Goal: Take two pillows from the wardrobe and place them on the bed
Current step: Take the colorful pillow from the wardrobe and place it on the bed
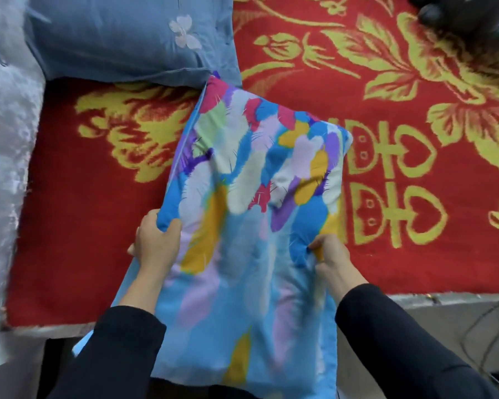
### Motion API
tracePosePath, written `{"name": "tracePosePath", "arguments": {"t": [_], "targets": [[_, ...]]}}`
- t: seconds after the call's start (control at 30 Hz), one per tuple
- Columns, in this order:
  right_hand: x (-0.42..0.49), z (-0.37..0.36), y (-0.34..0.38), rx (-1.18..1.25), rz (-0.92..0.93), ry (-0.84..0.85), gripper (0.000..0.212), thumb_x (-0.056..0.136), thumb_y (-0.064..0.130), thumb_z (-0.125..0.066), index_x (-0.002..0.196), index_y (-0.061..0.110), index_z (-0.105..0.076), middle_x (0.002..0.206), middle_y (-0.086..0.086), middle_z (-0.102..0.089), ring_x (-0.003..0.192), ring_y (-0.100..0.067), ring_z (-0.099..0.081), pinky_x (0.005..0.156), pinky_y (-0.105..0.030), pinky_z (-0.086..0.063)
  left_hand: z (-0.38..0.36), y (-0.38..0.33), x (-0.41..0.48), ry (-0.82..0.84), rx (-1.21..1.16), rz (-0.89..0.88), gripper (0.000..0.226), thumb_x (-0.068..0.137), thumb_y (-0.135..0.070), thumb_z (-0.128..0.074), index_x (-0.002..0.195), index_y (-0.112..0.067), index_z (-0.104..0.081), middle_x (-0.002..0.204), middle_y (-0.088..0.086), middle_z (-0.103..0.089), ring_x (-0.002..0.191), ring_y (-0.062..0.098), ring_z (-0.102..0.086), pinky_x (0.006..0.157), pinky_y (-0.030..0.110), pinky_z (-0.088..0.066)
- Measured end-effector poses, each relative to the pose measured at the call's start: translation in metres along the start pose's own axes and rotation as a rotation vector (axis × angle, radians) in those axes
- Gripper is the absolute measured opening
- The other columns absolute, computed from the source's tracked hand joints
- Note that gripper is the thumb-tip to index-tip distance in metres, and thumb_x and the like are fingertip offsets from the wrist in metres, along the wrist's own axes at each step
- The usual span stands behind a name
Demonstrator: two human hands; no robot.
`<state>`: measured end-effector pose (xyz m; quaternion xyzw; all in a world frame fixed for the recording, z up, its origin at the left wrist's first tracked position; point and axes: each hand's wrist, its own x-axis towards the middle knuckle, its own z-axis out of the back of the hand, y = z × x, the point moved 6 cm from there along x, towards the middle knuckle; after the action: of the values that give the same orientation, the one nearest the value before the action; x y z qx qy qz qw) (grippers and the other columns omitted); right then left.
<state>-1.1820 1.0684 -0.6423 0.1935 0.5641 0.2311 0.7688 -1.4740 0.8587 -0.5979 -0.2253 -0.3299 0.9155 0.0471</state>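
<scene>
Both hands are clamped on the bright pillow [251, 203], one at each side. The left hand [156, 240] has its fingers curled tight round the pillow's left edge, thumb on top, pinching a blue corner of the stuffing. The right hand [333, 256] is closed on a bunched fold of the cover at the right edge, knuckles up, the cloth puckered where it grips. Both arms are in black sleeves [401, 341].

The pillow reaches away from the hands, its far end over the bed [78, 254] and its top corner touching the near edge of the blue pillow [127, 36]. Its loose cover hangs back toward the person, past the bed's edge. Whether the far end lies flat on the blanket or is held just above it, I cannot tell. The cover is light blue with feather shapes in pink, yellow, purple, green and white.

The blue pillow lies on the bed at the head, beside a pale tufted headboard [3, 139], with a pale flower stitched on it.

The red blanket has yellow flowers and leaves, and to the right of the pillow a yellow double-happiness character [392, 185] woven in, seen sideways. A dark plush thing [467, 12] sits at the far right corner, mostly cut off
</scene>
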Motion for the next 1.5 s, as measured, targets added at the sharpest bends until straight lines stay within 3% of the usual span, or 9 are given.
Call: {"name": "tracePosePath", "arguments": {"t": [0.47, 0.6, 0.7, 0.8, 0.9, 1.0, 1.1, 1.3, 1.5], "targets": [[-0.095, -0.210, -0.001, -0.298, 0.025, 0.514, 0.030, 0.067, -0.013, -0.055, 0.085, 0.010, -0.048, 0.082, -0.011, -0.047, 0.067, -0.026, -0.047, 0.043, -0.024, -0.039, 0.177, 0.039, 0.091, -0.360, -0.101, -0.043, 0.013, 0.071, -0.022, -0.050, 0.083, -0.017, -0.054, 0.075, 0.008, -0.057, 0.069, 0.029, -0.051, 0.060, 0.036, -0.038], [-0.094, -0.234, -0.030, -0.531, 0.131, 0.606, 0.029, 0.075, 0.002, -0.061, 0.103, 0.010, -0.057, 0.099, -0.012, -0.058, 0.079, -0.024, -0.053, 0.059, -0.029, -0.040, 0.182, 0.097, 0.121, -0.322, 0.158, 0.061, 0.045, 0.073, -0.036, -0.052, 0.118, -0.031, -0.050, 0.111, 0.025, -0.058, 0.099, 0.043, -0.055, 0.086, 0.052, -0.045], [-0.090, -0.242, -0.057, -0.806, 0.374, 0.699, 0.029, 0.076, 0.005, -0.063, 0.099, 0.020, -0.057, 0.097, -0.010, -0.062, 0.068, -0.011, -0.053, 0.046, -0.017, -0.043, 0.142, 0.144, 0.129, 0.000, 0.378, 0.145, 0.070, 0.086, -0.040, -0.051, 0.147, -0.030, -0.018, 0.153, 0.019, -0.025, 0.137, 0.041, -0.026, 0.113, 0.053, -0.022], [-0.087, -0.242, -0.080, -1.020, 0.485, 0.769, 0.076, 0.078, 0.002, -0.062, 0.141, 0.020, -0.025, 0.111, -0.007, -0.062, 0.079, -0.014, -0.058, 0.052, -0.010, -0.043, 0.086, 0.168, 0.115, 0.257, 0.499, 0.049, 0.062, 0.091, -0.038, -0.045, 0.146, -0.024, -0.022, 0.158, 0.013, -0.014, 0.145, 0.034, -0.004, 0.119, 0.047, -0.005], [-0.085, -0.238, -0.085, -1.169, 0.540, 0.791, 0.096, 0.081, 0.010, -0.060, 0.148, 0.023, 0.008, 0.116, -0.009, -0.063, 0.078, -0.020, -0.064, 0.058, -0.013, -0.048, 0.064, 0.179, 0.096, 0.252, 0.534, 0.156, 0.071, 0.088, -0.043, -0.047, 0.147, -0.036, -0.008, 0.160, 0.010, 0.001, 0.145, 0.032, 0.013, 0.117, 0.055, -0.004], [-0.090, -0.231, -0.078, -1.266, 0.650, 0.761, 0.084, 0.080, 0.016, -0.061, 0.147, 0.016, -0.010, 0.125, -0.011, -0.060, 0.106, -0.030, -0.061, 0.083, -0.030, -0.049, 0.055, 0.169, 0.068, 0.194, 0.475, 0.223, 0.072, 0.088, -0.039, -0.050, 0.147, -0.034, -0.008, 0.160, 0.004, 0.005, 0.145, 0.032, 0.009, 0.117, 0.055, -0.007], [-0.106, -0.221, -0.070, -1.367, 0.766, 0.783, 0.064, 0.082, 0.022, -0.061, 0.137, 0.012, -0.030, 0.127, -0.016, -0.057, 0.111, -0.032, -0.056, 0.084, -0.032, -0.045, 0.049, 0.143, 0.035, 0.078, 0.390, 0.198, 0.070, 0.089, -0.033, -0.050, 0.148, -0.030, -0.012, 0.160, 0.008, -0.003, 0.146, 0.030, -0.002, 0.118, 0.047, -0.011], [-0.155, -0.179, -0.057, -1.480, 1.109, 0.986, 0.069, 0.091, 0.029, -0.055, 0.147, 0.011, -0.020, 0.155, -0.011, -0.026, 0.139, -0.026, -0.031, 0.107, -0.036, -0.034, 0.037, 0.092, -0.048, -0.065, 0.212, 0.179, 0.075, 0.091, -0.027, -0.048, 0.148, -0.027, 0.000, 0.159, 0.010, -0.012, 0.145, 0.031, -0.012, 0.116, 0.047, -0.017], [-0.187, -0.075, -0.044, -1.502, 1.325, 1.118, 0.053, 0.095, 0.031, -0.048, 0.141, 0.008, -0.035, 0.148, -0.010, -0.037, 0.135, -0.027, -0.036, 0.108, -0.040, -0.036, 0.029, 0.052, -0.172, -0.189, 0.169, 0.153, 0.067, 0.093, -0.026, -0.045, 0.148, -0.015, -0.010, 0.158, 0.011, -0.016, 0.145, 0.027, -0.011, 0.118, 0.043, -0.013]]}}
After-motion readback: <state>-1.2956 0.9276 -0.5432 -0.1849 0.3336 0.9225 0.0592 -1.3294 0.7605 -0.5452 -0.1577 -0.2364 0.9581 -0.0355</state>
